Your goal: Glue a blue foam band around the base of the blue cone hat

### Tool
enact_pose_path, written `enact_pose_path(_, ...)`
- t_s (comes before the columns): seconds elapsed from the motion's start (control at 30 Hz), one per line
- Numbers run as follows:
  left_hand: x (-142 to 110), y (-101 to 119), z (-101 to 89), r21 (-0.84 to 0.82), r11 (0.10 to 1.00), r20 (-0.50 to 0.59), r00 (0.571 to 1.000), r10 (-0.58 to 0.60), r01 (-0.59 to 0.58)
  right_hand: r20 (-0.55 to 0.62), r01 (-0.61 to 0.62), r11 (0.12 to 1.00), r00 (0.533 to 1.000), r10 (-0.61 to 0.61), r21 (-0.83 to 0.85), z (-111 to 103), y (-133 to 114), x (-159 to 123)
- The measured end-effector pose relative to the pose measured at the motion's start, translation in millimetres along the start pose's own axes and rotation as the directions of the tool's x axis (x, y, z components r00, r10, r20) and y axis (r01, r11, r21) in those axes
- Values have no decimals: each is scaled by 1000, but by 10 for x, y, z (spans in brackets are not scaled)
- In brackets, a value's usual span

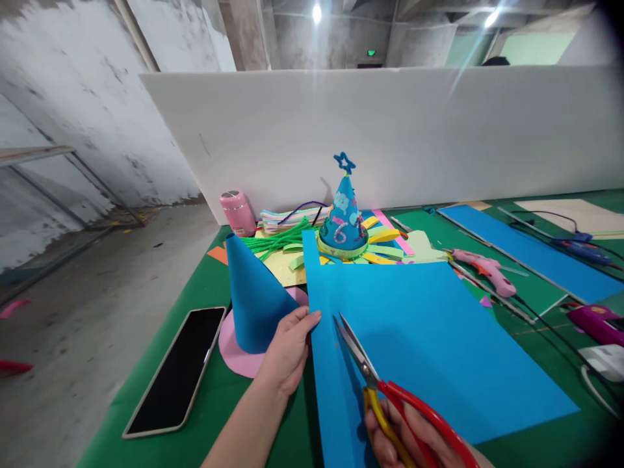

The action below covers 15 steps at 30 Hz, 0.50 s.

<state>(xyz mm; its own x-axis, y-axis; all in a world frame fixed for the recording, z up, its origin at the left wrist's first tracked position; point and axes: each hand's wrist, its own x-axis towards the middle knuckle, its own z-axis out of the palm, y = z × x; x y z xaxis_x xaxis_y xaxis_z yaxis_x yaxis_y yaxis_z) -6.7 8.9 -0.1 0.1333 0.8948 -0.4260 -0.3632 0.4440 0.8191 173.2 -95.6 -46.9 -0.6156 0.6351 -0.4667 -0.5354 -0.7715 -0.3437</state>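
My left hand pinches the left edge of a large blue paper sheet, thumb on top. A narrow strip along that edge juts up past the sheet's top. In my right hand are scissors with red and yellow handles, blades slightly apart, pointing away from me over the sheet. Left of the sheet stands a blue paper cone on a pink round brim. Beyond the sheet is a decorated blue cone hat bearing a 6 and topped by a star.
A phone lies at the table's left side. Green pipe cleaners and a pink cylindrical container are at the back. To the right lie a pink glue gun, cables and a blue strip. A white panel stands behind.
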Motion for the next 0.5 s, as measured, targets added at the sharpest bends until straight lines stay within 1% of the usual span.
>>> enact_pose_path(0.1, -15, 15, -5, 8, 1000, -2, 1000, -20, 20, -7, -25, 999, 1000, 26, 26, 38, -11, 20)
enact_pose_path(0.2, -25, 19, -17, 22, 999, -2, 1000, -31, 31, 5, 17, 1000, 1000, -17, 13, 67, -27, 57)
enact_pose_path(0.27, -29, 11, -21, 36, 999, 2, 999, -39, 39, 5, 24, 1000, 1000, -24, 19, 82, -37, 97)
enact_pose_path(0.43, -54, -50, 6, 70, 997, 10, 999, -45, 44, -23, -102, 986, 994, 106, 135, 147, -88, 210)
enact_pose_path(0.47, -62, -66, 14, 71, 997, 13, 999, -43, 42, -39, -99, 988, 994, 105, 120, 167, -101, 224)
enact_pose_path(0.5, -69, -83, 21, 71, 997, 13, 999, -41, 40, -54, -74, 995, 995, 78, 70, 188, -112, 232)
